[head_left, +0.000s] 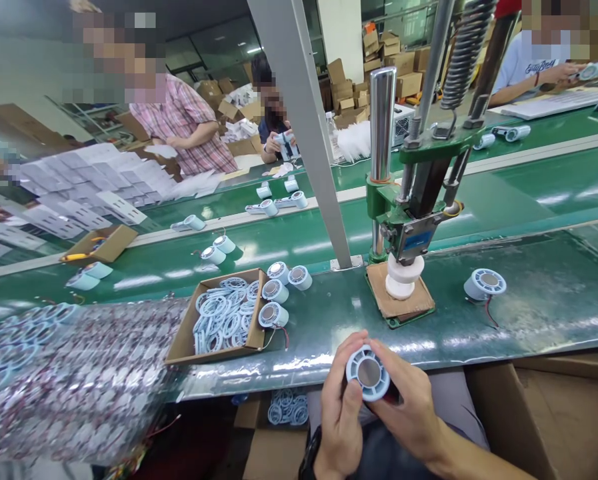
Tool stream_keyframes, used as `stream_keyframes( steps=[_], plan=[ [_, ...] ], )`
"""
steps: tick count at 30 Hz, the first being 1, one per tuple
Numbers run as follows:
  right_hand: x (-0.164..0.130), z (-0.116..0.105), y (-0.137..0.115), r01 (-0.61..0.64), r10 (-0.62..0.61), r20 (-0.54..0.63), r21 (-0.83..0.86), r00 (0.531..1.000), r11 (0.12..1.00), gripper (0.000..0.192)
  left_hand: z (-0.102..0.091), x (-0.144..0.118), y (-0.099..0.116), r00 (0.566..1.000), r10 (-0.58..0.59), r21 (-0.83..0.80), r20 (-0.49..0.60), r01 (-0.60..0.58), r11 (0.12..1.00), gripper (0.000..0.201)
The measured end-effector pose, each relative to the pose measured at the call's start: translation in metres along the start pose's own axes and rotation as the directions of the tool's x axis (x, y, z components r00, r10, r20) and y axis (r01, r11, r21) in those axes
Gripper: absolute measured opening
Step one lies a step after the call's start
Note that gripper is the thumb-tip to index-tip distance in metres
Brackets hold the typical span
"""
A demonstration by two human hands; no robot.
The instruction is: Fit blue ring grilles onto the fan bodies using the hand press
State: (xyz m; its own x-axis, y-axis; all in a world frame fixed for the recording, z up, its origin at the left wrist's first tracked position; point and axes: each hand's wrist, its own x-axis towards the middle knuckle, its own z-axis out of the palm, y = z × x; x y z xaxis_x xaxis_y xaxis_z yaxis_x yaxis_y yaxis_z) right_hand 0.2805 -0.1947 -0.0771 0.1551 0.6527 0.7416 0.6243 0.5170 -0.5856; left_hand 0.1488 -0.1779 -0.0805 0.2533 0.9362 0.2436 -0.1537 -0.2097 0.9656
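Note:
Between both hands, above my lap at the bench edge, is a light-blue round fan housing point(368, 373) with a grey metal disc at its centre. My left hand point(343, 407) wraps its left side, the thumb on the near rim. Around the right side curl the fingers of my right hand point(407, 400). Beyond the hands stands a green press point(413, 220), its white round press head point(403, 277) over a brown pad point(379, 283). A similar housing point(485, 285) with a dark red wire lies right of the press.
Left of the press, a cardboard box point(179, 340) holds light-blue rings; several housings point(275, 291) stand beside it. Many wired parts point(93, 373) fill the left side. A grey post point(311, 120) rises behind the bench. Co-workers point(189, 127) are across the green conveyor point(249, 243). An open carton point(569, 413) sits lower right.

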Motion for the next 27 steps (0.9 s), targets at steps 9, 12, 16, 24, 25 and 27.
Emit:
stream_keyframes(
  steps=[9,12,16,24,25,27],
  plan=[
    [0.001,-0.001,-0.007,0.0,0.001,0.019,-0.013,1.0,1.0,0.056,0.003,0.009,0.009,0.959,-0.208,-0.135,-0.191,0.184,0.973,0.038],
    [0.001,-0.001,-0.007,-0.02,0.02,0.033,0.003,0.999,1.0,0.057,0.003,0.007,0.012,0.964,-0.211,-0.178,-0.163,0.182,0.967,0.038],
    [-0.001,-0.002,-0.007,-0.029,0.028,0.039,0.02,0.999,0.999,0.058,0.003,0.006,0.02,0.976,-0.18,-0.199,-0.125,0.153,0.968,0.037],
    [-0.003,0.0,-0.009,-0.064,0.063,0.019,0.067,0.998,0.996,0.071,-0.009,0.002,0.017,0.999,0.003,0.03,0.033,-0.004,1.0,0.044],
    [-0.003,0.001,-0.009,-0.071,0.071,0.001,0.081,0.997,0.994,0.076,-0.011,0.0,0.014,0.997,0.029,0.092,0.068,-0.035,0.995,0.052],
    [-0.004,0.002,-0.009,-0.063,0.066,-0.021,0.111,0.998,0.992,0.082,-0.016,-0.002,0.011,0.993,0.032,0.173,0.114,-0.052,0.984,0.068]
  ],
)
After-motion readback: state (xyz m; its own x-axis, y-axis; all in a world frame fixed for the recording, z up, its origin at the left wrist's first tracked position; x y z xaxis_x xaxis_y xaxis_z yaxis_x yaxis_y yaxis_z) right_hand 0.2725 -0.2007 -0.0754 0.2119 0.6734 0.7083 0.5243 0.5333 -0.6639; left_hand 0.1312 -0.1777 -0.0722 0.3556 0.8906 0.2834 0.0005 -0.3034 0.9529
